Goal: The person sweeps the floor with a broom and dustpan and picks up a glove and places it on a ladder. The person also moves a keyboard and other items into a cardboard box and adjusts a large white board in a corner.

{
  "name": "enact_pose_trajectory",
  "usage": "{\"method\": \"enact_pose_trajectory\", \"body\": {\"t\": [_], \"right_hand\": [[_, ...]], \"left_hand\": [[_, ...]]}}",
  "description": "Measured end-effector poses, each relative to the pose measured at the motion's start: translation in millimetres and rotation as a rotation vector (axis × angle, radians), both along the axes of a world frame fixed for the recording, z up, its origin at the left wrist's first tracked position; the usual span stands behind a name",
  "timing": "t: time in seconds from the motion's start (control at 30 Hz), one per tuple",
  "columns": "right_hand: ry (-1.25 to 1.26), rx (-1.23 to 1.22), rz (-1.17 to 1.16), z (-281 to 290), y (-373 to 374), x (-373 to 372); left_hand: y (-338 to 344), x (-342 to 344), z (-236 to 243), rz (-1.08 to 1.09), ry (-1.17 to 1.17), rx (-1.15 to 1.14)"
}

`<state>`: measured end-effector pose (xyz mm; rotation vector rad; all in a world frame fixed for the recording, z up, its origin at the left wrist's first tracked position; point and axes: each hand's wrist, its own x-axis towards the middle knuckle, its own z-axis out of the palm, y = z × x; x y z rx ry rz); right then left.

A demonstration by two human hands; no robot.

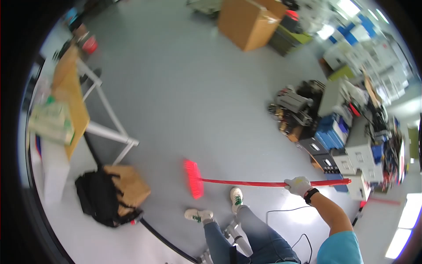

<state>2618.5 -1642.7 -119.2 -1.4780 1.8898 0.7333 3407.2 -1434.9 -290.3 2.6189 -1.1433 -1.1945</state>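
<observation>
Gripping the red broom [246, 183] partway along its slim, straight handle, the right hand [299, 186] has its fingers closed round the shaft; it wears a whitish glove, with a black wristband [311, 196] just below. The left hand is out of view, so how far open it is and what it has hold of cannot be told. The broom stretches across in front of the person, its oblong, bristly head [194, 179] near the white shoes [236, 198] and over the smooth, faintly glossy grey floor [176, 88]. Left of it, a soft black backpack [94, 193] rests against a creased brown paper-like piece [134, 187], near a wood-topped table [70, 103] with white, square-edged legs. Farther off stands a boxy brown cardboard carton [237, 24], its contents hidden. On the right, a jumbled heap of metal parts [294, 103] lies beside dark drawers [314, 147] and white drawers [355, 160], all seemingly shut, their insides unseen; blue bins [329, 132] sit close by, contents too blurred to name.
</observation>
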Motion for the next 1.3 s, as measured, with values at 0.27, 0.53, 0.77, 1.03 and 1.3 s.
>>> {"method": "enact_pose_trajectory", "body": {"t": [0.27,0.53,0.77,1.03,1.3], "right_hand": [[-0.060,0.007,-0.397,97.9,156.8,-108.5],[0.050,0.109,-1.022,150.3,348.1,-48.1],[0.007,-0.084,-1.815,161.3,361.0,83.0],[0.167,-0.279,-2.275,18.0,223.5,42.0],[-0.012,-0.287,-2.501,-54.1,101.4,-45.1]], "left_hand": [[-227.5,-202.8,96.5,-0.599,0.019,0.103],[-408.7,-396.5,112.5,-0.801,0.239,0.023],[-515.2,-590.4,102.0,-1.414,0.207,-0.001],[-603.9,-804.3,113.7,-1.826,0.207,0.118],[-733.0,-953.2,125.4,-2.078,0.116,0.004]]}}
